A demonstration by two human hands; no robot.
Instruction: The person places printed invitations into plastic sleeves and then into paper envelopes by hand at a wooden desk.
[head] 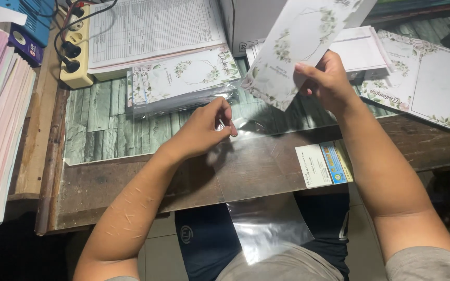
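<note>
A white cardboard box (251, 18) stands at the far edge of my surface (105, 182). A small white, blue and yellow label (323, 164) lies flat near my right forearm. A clear plastic sleeve (259, 208) hangs off the near edge.

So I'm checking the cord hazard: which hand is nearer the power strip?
Left. The left hand is right of the power strip, pinching a plastic sleeve; the right hand is farther right.

Card stack (183, 78) behind left hand (201, 130); power strip (76, 49) far left; small box (323, 164) at table edge, right.
</note>
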